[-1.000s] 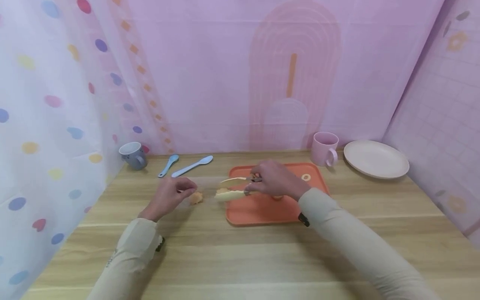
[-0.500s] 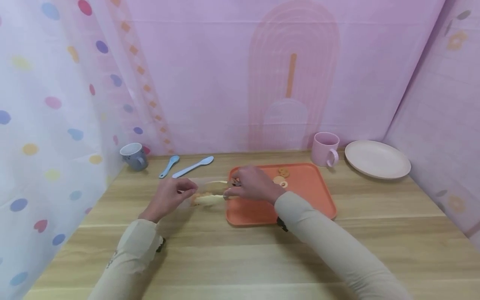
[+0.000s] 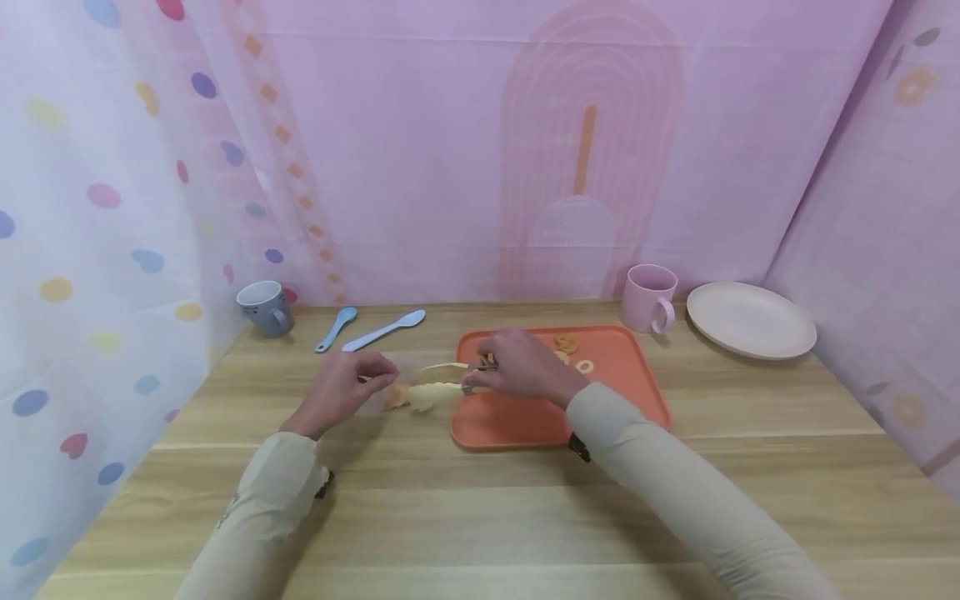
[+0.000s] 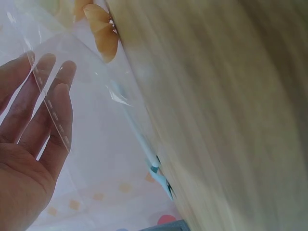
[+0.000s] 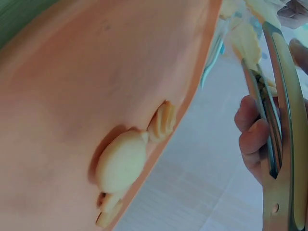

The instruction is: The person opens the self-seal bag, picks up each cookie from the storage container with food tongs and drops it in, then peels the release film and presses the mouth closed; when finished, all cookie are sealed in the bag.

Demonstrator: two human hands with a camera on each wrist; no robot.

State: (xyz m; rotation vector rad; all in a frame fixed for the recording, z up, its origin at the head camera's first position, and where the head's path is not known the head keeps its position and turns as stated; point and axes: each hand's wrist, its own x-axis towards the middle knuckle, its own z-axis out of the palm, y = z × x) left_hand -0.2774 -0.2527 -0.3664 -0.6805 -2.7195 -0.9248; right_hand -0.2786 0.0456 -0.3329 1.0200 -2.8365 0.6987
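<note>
My left hand [image 3: 341, 392] pinches the edge of a clear plastic bag [image 4: 91, 96] between thumb and fingers. Inside or behind the clear film lies a golden-brown, ridged pastry piece [image 4: 102, 33], just right of the left fingertips in the head view [image 3: 396, 396]. My right hand [image 3: 521, 364] grips metal tongs [image 5: 284, 120] with cream-coloured scalloped tips [image 3: 437, 392]. Those tips stand apart and point left toward the bag, beside the pastry. Whether they reach inside its mouth is hard to tell, as the film is barely visible.
The orange tray [image 3: 510, 429] under my right hand bears a brown pretzel-shaped biscuit [image 3: 566, 343], a pale ring [image 3: 585, 367] and a pale oval piece [image 5: 121, 161]. Behind are two blue spoons [image 3: 385, 331], a grey-blue mug [image 3: 266, 308], a pink mug [image 3: 650, 298] and a cream plate [image 3: 750, 320].
My right hand carried a pastry piece leftward in the tongs to the bag, then drew back slightly right with the tips apart. My left hand has stayed nearly still.
</note>
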